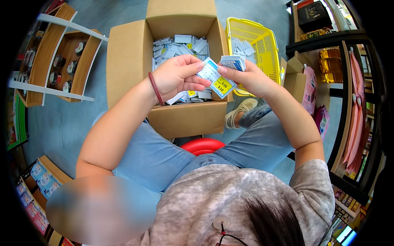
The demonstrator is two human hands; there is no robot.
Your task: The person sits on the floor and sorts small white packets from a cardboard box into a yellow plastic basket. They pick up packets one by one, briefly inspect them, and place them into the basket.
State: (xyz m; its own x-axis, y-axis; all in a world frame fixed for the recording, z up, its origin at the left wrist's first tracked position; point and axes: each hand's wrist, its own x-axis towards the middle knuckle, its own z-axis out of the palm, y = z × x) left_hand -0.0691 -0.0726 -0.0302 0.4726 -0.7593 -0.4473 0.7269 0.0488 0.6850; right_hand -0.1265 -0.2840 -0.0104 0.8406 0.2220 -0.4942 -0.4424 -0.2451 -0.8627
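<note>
My left hand [181, 75], with a dark red bracelet at the wrist, pinches the left corner of a blue, white and yellow price tag [215, 75] that bears writing and a barcode. The thumb of my right hand [246, 73] lies on the same tag's right side. A stack of similar tags [232, 61] is held in my right hand behind that thumb. Both hands are above the near right part of an open cardboard box [184, 120]. Inside it lies a loose heap of price tags [181, 47], some white side up, others showing yellow.
A yellow plastic basket [267, 37] with more tags [241, 46] stands right of the box. A red stool seat [203, 146] shows between my legs. Wooden shelving with jars [72, 67] is at left; dark-framed shelves [326, 40] and pink packs [309, 89] are at right.
</note>
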